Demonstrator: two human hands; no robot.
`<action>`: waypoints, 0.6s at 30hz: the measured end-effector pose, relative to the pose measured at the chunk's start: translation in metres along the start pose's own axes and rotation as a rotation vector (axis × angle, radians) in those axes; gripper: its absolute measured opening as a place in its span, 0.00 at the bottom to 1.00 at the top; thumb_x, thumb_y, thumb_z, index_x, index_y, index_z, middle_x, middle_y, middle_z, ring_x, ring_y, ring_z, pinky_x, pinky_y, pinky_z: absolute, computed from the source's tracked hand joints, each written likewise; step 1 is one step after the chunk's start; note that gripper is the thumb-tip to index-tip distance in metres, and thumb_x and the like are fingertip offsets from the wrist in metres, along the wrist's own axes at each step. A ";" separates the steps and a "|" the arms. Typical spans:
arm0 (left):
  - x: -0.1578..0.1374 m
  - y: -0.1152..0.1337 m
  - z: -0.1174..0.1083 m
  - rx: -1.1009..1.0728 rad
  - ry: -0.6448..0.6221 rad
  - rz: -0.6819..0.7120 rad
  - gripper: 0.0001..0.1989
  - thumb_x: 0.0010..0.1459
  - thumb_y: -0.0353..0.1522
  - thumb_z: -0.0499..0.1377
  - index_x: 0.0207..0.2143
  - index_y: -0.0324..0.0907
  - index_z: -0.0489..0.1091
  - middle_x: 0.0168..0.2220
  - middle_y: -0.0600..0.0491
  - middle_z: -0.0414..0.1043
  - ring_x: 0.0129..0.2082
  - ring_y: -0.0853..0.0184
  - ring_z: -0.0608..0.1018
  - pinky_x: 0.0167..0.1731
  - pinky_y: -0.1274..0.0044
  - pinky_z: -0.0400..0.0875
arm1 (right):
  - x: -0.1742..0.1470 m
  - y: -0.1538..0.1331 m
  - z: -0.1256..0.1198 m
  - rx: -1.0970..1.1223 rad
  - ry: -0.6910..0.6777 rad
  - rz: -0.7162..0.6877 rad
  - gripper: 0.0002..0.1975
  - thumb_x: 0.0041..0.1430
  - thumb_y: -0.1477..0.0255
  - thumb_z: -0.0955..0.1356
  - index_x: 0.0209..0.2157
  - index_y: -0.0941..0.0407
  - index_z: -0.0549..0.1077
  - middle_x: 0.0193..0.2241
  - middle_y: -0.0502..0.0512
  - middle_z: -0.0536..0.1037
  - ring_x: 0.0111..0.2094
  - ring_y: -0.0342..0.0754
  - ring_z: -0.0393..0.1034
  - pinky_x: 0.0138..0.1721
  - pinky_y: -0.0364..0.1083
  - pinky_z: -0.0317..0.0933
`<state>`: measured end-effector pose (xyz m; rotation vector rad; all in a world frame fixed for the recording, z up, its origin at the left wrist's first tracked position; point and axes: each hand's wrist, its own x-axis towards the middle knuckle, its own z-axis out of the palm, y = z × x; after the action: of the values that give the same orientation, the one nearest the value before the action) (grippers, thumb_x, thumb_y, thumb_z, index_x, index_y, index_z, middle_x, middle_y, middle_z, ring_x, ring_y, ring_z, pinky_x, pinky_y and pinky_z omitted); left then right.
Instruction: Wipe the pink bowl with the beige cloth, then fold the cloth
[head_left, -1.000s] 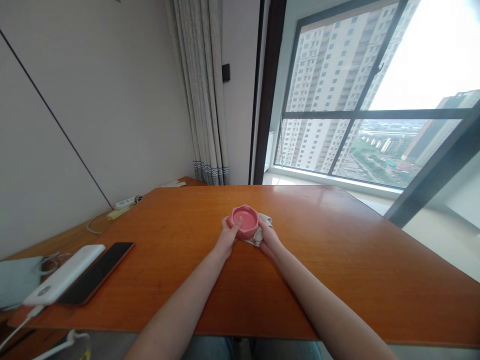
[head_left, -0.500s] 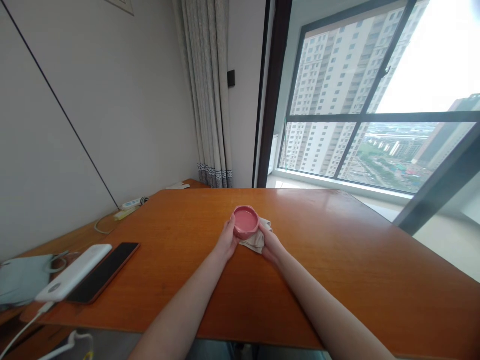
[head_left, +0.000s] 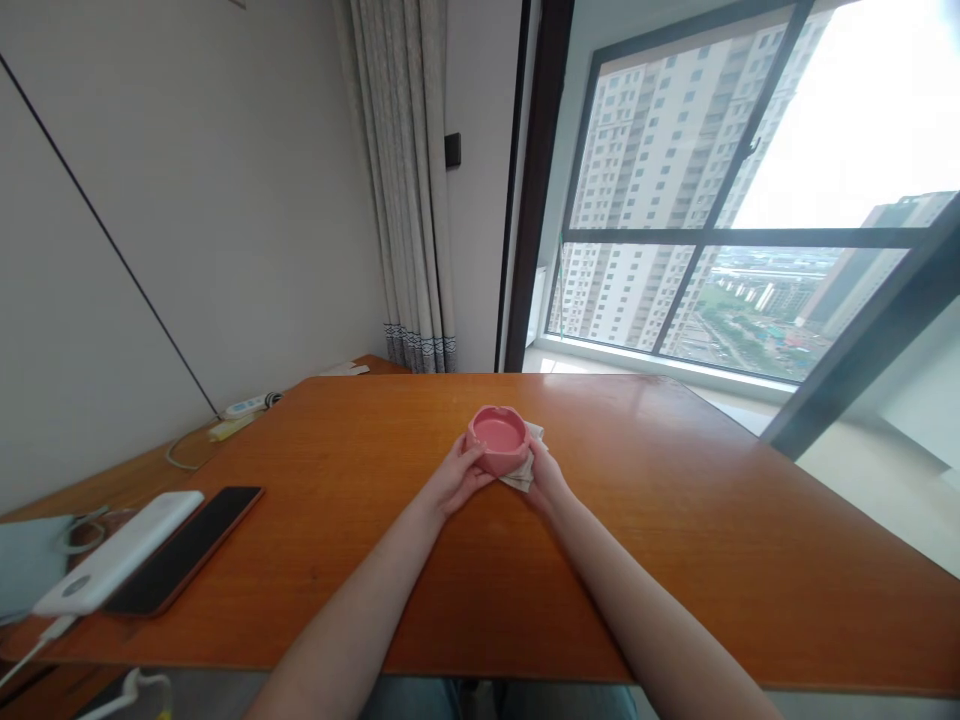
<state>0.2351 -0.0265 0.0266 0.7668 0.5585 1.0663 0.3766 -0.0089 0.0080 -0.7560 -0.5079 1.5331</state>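
A small pink ashtray (head_left: 499, 433), round inside with an angular, wavy rim, is held between both hands over the middle of the table, its opening tilted toward me. My left hand (head_left: 459, 476) grips its left side, thumb at the rim and fingers beneath. On the other side my right hand (head_left: 547, 474) is closed around a beige cloth (head_left: 537, 434), which it holds against the ashtray's right side and underside. The right fingers are mostly hidden by the cloth and the ashtray.
On the brown wooden table (head_left: 360, 430), a dark phone (head_left: 187, 548) lies at the left beside a white power bank (head_left: 120, 550) with a cable plugged in. A power strip (head_left: 246, 407) lies farther back by the wall. A large window (head_left: 697, 237) is at the right.
The ashtray has turned and tilted slightly between my hands, showing more of its outer side. My left fingers have shifted along its lower edge. The view has swung slightly right.
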 end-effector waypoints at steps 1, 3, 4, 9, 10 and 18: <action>0.002 -0.002 -0.001 -0.010 0.037 0.030 0.26 0.49 0.32 0.64 0.50 0.47 0.61 0.52 0.47 0.66 0.46 0.62 0.74 0.48 0.64 0.68 | 0.000 0.001 0.001 0.031 0.014 0.046 0.11 0.54 0.68 0.65 0.39 0.56 0.73 0.34 0.55 0.80 0.36 0.50 0.75 0.38 0.50 0.70; 0.005 -0.006 -0.003 0.027 0.091 0.088 0.28 0.46 0.29 0.66 0.49 0.47 0.60 0.51 0.48 0.66 0.47 0.64 0.73 0.49 0.66 0.67 | 0.000 0.003 0.003 0.063 0.052 0.077 0.10 0.54 0.69 0.65 0.38 0.56 0.73 0.33 0.55 0.80 0.34 0.50 0.75 0.37 0.50 0.70; 0.006 -0.006 -0.004 0.058 0.110 0.107 0.29 0.44 0.28 0.67 0.48 0.46 0.60 0.50 0.48 0.67 0.47 0.65 0.73 0.50 0.68 0.67 | 0.000 0.004 0.002 0.075 0.068 0.081 0.10 0.54 0.70 0.64 0.38 0.57 0.73 0.32 0.55 0.80 0.34 0.49 0.75 0.38 0.49 0.70; 0.004 0.000 -0.010 0.136 0.117 -0.014 0.23 0.49 0.38 0.64 0.47 0.45 0.63 0.45 0.48 0.71 0.42 0.66 0.75 0.44 0.71 0.70 | 0.005 0.001 -0.005 0.064 0.078 0.055 0.09 0.54 0.71 0.64 0.36 0.57 0.73 0.33 0.54 0.80 0.35 0.48 0.75 0.40 0.46 0.69; 0.004 0.002 -0.011 0.141 0.098 -0.059 0.21 0.51 0.40 0.62 0.46 0.44 0.64 0.44 0.48 0.72 0.40 0.65 0.76 0.42 0.71 0.71 | 0.006 0.001 -0.006 0.050 0.051 0.051 0.09 0.54 0.71 0.64 0.35 0.57 0.73 0.33 0.55 0.80 0.36 0.48 0.74 0.41 0.46 0.68; 0.007 -0.001 -0.003 -0.012 0.129 0.031 0.14 0.54 0.37 0.60 0.40 0.37 0.69 0.40 0.45 0.74 0.37 0.67 0.76 0.43 0.74 0.72 | 0.008 0.004 -0.008 0.091 -0.046 0.108 0.13 0.56 0.64 0.64 0.39 0.56 0.72 0.35 0.54 0.79 0.37 0.48 0.74 0.39 0.48 0.69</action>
<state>0.2360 -0.0192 0.0237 0.7015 0.6510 1.1522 0.3797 -0.0028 -0.0017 -0.6886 -0.4338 1.6660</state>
